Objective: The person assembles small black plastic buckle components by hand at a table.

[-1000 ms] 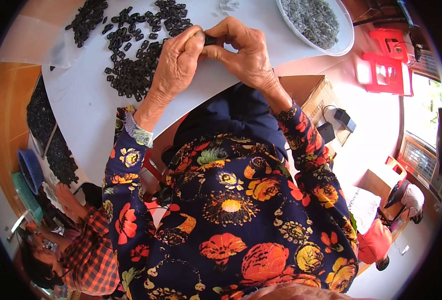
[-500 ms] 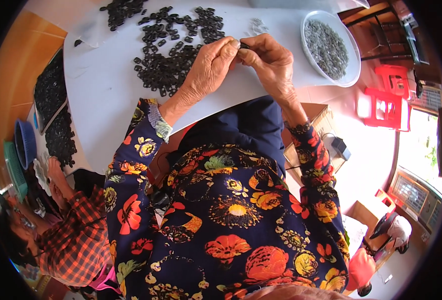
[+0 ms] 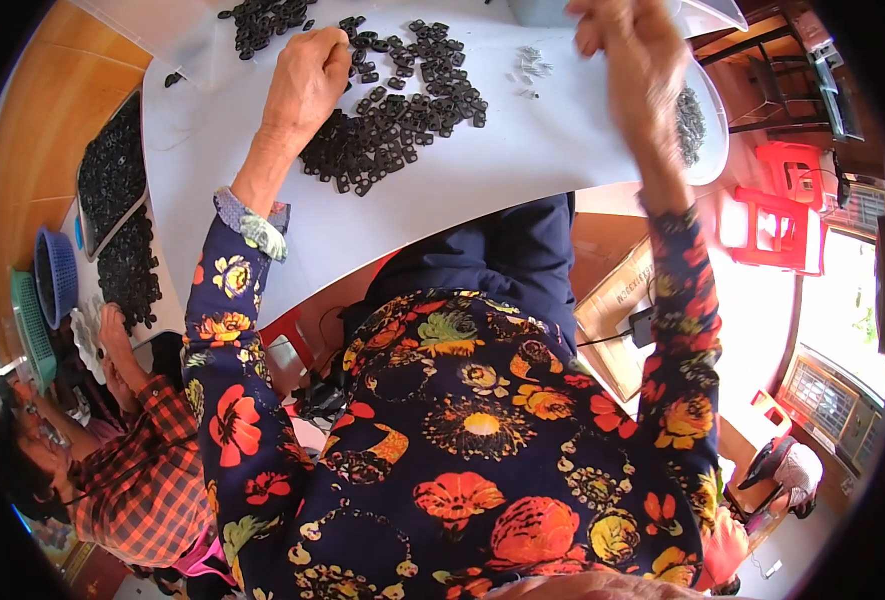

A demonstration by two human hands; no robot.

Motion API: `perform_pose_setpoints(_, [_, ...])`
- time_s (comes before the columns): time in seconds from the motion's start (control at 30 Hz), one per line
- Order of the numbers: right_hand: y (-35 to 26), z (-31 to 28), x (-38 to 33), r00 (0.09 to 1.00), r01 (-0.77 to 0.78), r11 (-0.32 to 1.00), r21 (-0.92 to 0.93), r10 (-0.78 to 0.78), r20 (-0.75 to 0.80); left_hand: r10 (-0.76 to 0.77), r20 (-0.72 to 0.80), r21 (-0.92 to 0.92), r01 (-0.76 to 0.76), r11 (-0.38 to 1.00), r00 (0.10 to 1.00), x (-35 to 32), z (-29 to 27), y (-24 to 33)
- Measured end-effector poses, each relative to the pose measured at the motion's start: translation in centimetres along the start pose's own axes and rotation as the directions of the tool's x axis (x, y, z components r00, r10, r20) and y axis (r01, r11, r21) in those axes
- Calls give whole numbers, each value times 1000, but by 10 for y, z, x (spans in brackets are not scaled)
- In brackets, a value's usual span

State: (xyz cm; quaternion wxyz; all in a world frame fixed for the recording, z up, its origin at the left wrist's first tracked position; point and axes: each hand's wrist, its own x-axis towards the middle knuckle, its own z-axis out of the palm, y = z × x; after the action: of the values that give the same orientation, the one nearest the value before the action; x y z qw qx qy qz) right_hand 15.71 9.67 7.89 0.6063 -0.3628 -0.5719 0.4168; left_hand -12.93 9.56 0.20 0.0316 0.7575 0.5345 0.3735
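Small black plastic pieces [image 3: 387, 135] with holes lie in a loose pile on the white table [image 3: 522, 150]. My left hand [image 3: 307, 85] is over the pile's left side, its fingers curled together with the tips hidden. Whatever it may hold does not show. Off to the right, my right hand [image 3: 642, 70] is raised and smeared by motion, so I cannot make out its fingers' grip. It is beside a clear round tub of small grey pieces [image 3: 689, 130] and partly covers it. A few small silvery pieces [image 3: 532, 65] lie between my hands.
A translucent bin [image 3: 542, 12] stands at the table's far edge. More black pieces [image 3: 262, 25] lie far left. A tray of black parts [image 3: 112, 170] and a blue basket [image 3: 55, 275] are at the left, near a person in a checked shirt [image 3: 152, 470]. Red stools [image 3: 772, 225] stand right.
My hands were together over the table with a small dark piece between the fingers. They have parted: the left moved left to the black pile, the right swung right and away from me.
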Motion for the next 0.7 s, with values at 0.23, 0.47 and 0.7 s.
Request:
perform_pose_setpoints(0.23, [44, 2, -71, 978, -186, 978, -92, 193, 77, 101, 208, 178, -140, 974, 973, 4, 11, 4])
perform_pose_setpoints(0.47, [49, 1, -85, 958, -249, 962, -115, 262, 117, 110, 223, 21, -118, 993, 969, -4, 15, 17])
perform_pose_setpoints(0.7, [49, 2, -86, 967, -235, 969, -82, 241, 86, 118, 230, 20, -126, 992, 966, -2, 10, 16])
